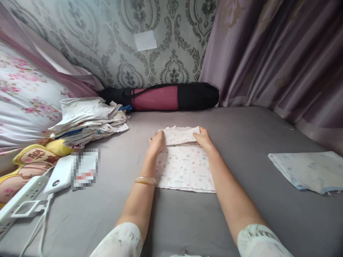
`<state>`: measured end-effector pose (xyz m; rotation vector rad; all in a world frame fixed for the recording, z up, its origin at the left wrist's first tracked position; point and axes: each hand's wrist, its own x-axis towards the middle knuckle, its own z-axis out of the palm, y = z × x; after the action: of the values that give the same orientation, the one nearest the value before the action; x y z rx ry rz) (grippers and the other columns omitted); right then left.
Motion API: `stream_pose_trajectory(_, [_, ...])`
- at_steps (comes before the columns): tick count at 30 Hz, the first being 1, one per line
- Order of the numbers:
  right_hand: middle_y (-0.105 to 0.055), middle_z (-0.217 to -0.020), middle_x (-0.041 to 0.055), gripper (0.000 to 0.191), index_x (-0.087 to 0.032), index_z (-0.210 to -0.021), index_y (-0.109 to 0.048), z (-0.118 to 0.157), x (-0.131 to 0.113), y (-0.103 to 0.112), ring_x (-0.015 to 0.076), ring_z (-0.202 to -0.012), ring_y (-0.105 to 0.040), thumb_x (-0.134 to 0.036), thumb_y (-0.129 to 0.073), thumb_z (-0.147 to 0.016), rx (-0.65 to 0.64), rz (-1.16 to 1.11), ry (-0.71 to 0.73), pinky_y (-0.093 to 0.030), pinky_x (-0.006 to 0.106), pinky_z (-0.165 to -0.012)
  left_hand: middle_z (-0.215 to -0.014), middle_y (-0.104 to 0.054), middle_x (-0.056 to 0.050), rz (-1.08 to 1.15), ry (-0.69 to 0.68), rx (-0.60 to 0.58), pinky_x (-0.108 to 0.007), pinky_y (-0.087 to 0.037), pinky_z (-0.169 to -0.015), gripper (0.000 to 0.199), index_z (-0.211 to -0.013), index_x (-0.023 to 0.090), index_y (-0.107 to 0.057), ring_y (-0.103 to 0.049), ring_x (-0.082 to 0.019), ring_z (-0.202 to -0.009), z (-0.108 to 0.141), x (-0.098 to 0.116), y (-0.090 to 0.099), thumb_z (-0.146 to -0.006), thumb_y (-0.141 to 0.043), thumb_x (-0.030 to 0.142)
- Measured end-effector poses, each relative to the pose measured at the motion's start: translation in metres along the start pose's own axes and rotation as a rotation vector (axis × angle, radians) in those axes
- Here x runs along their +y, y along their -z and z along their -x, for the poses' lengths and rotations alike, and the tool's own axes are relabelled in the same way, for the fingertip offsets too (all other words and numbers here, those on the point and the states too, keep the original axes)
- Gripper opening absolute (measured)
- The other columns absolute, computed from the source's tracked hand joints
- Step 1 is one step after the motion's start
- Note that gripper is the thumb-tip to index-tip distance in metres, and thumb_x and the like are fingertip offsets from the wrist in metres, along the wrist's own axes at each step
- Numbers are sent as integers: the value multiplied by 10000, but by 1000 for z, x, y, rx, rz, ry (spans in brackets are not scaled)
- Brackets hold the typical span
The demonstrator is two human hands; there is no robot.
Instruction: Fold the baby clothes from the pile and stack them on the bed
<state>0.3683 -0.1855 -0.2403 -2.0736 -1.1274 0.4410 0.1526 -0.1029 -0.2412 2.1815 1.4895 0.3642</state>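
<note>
A small pale pink garment [184, 169] with a fine coloured print lies on the grey bed sheet in front of me. Its far part is folded over toward me, and a gap shows beneath the flap's near edge. My left hand [157, 141] holds the left end of that flap, fingers closed on the cloth. At the other end my right hand [204, 138] pinches the flap's right corner between thumb and fingers. The near half of the garment rests flat between my forearms.
To the left sits a pile of clothes [91, 117], with a power bank [60, 173], a power strip [23, 196] and a yellow cushion [34, 157] nearer. A black and maroon bag [155, 98] lies along the wall. A folded light cloth [311, 169] is at right.
</note>
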Motion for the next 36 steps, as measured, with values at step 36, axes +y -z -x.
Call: stream_pose_trajectory(36, [-263, -1603, 4, 558, -249, -1532, -321, 43, -26, -34, 252, -1482, -162, -322, -220, -988, -206, 538, 348, -79, 540, -1183, -1591, -286, -105, -419, -222, 14, -548, -118, -1198, 594, -1505, 173, -342, -176, -292, -1489, 11, 36, -32, -1003, -184, 448])
